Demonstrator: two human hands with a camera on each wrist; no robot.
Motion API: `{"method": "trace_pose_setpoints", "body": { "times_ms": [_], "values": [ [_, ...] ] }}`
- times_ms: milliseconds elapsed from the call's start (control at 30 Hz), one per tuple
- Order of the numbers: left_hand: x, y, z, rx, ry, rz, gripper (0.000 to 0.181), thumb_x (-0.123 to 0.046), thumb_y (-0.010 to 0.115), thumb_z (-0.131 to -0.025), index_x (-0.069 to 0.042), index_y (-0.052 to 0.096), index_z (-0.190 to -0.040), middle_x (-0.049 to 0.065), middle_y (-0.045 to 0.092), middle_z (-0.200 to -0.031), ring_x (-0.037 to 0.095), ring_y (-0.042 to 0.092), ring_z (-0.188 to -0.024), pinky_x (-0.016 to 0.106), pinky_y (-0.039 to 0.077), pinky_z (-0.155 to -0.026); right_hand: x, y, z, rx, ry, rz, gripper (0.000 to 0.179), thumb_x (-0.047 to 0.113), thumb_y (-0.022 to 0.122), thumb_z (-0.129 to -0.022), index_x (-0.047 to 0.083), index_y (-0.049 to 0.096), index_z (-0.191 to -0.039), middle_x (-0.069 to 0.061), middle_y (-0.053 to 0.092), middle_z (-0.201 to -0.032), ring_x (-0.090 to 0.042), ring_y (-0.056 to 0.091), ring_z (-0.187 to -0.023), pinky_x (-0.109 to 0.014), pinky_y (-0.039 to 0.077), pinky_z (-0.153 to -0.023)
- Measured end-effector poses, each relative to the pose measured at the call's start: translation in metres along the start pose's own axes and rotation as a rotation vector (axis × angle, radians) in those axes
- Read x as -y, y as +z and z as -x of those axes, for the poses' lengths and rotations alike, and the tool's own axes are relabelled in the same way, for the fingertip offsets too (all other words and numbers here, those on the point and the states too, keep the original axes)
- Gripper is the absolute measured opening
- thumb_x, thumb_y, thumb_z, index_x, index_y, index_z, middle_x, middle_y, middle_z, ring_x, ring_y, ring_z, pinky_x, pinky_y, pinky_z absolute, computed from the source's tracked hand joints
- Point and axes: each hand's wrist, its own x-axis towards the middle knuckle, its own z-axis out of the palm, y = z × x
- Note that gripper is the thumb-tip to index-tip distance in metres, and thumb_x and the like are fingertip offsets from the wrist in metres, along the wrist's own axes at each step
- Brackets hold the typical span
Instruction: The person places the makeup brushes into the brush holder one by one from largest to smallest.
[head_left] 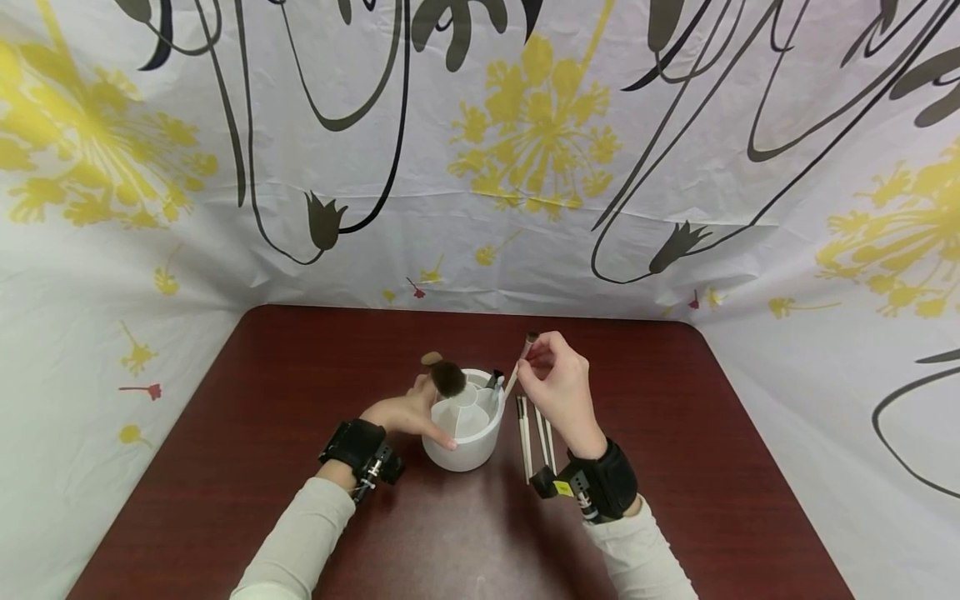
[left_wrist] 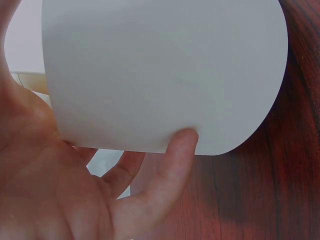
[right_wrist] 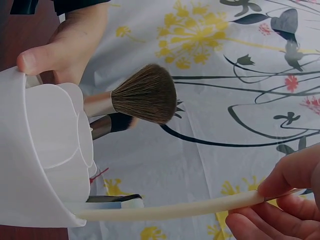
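Observation:
A white round divided brush holder [head_left: 459, 454] stands on the table. My left hand [head_left: 408, 412] grips it from the left, thumb at the near rim and fingers around the wall. Between thumb and fingertips, my right hand [head_left: 558, 390] pinches a slim makeup brush [right_wrist: 170, 209] near its bristle end. Its pale handle slants down to the holder's right rim, bristles uppermost. Inside the holder a big fluffy makeup brush [right_wrist: 147, 95] stands bristles up, beside a smaller brush [right_wrist: 117, 124]. A black-tipped item and a bluish clear one [head_left: 496, 390] lean in a right-hand compartment.
Several slim pale-handled brushes [head_left: 525, 437] lie on the dark red-brown table [head_left: 652, 392], right of the holder and close to my right wrist. A white cloth [head_left: 420, 275] with yellow and grey flower prints hangs behind the table's far edge.

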Motion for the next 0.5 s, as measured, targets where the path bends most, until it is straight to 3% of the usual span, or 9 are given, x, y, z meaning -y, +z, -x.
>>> {"method": "trace_pose_setpoints", "body": {
  "times_ms": [500],
  "values": [
    [0.0003, -0.0011, 0.0005, -0.004, 0.005, -0.008, 0.111, -0.034, 0.084, -0.057, -0.02, 0.014, -0.142, 0.023, 0.004, -0.142, 0.046, 0.006, -0.13, 0.059, 0.014, -0.102, -0.0042, 0.0053, 0.0042, 0.027, 0.015, 0.024, 0.016, -0.005, 0.062, -0.076, 0.0, 0.053, -0.089, -0.012, 0.062, -0.081, -0.018, 0.064, -0.069, -0.027, 0.052, -0.061]
  ]
}}
